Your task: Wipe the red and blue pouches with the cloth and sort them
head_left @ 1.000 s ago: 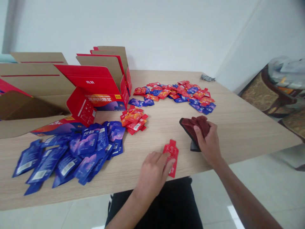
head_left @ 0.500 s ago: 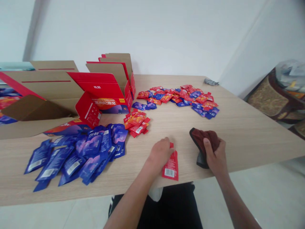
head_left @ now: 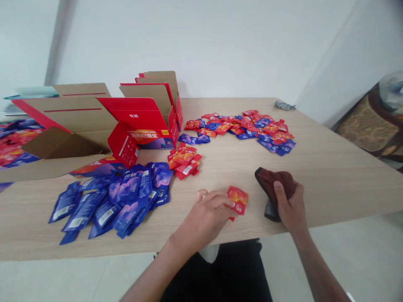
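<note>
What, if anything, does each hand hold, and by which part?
Left hand: red packet, apparently pinched at its left edge. Right hand: maroon cloth, at its right side.

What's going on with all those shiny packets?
The person's left hand has its fingers on a red pouch, and the right hand grips a black-edged maroon cloth. On the table, blue pouches lie heaped to the left, beside a small pile of red pouches. Open cardboard boxes stand behind, and mixed red and blue pouches lie farther back.
</note>
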Tool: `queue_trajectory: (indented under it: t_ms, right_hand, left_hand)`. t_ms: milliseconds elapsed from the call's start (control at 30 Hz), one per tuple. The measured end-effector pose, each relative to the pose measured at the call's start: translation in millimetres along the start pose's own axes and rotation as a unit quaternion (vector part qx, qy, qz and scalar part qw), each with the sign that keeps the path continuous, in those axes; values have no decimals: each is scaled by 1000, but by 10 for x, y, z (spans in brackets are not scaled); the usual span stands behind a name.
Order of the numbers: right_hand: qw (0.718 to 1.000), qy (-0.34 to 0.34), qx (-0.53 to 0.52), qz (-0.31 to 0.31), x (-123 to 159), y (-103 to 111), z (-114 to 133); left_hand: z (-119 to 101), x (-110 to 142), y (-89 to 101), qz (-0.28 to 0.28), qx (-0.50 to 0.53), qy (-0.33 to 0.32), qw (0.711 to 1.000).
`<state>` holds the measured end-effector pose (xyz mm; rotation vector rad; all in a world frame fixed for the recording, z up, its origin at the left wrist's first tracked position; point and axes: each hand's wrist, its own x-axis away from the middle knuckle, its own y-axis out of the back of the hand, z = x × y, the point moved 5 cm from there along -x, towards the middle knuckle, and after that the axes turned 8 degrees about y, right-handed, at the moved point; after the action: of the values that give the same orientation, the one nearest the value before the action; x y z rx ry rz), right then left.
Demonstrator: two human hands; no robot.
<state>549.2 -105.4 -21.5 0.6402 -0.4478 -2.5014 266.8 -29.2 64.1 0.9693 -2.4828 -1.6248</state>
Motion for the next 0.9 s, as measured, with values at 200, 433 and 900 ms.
queue_trajectory:
  t_ms: [200,433,900]
  right_hand:
    - [1000,12,7,-5,1,-2,4]
    - [997,73,20,3,-4,28,271]
    - [819,474,146,290,410,-717,842]
  left_hand:
    - [-20,335,-185,57,-46,0,997]
    - [-116,658,-550,-29,-116,-11,993]
    - [-92,787,-713,-49,-150,-63,985]
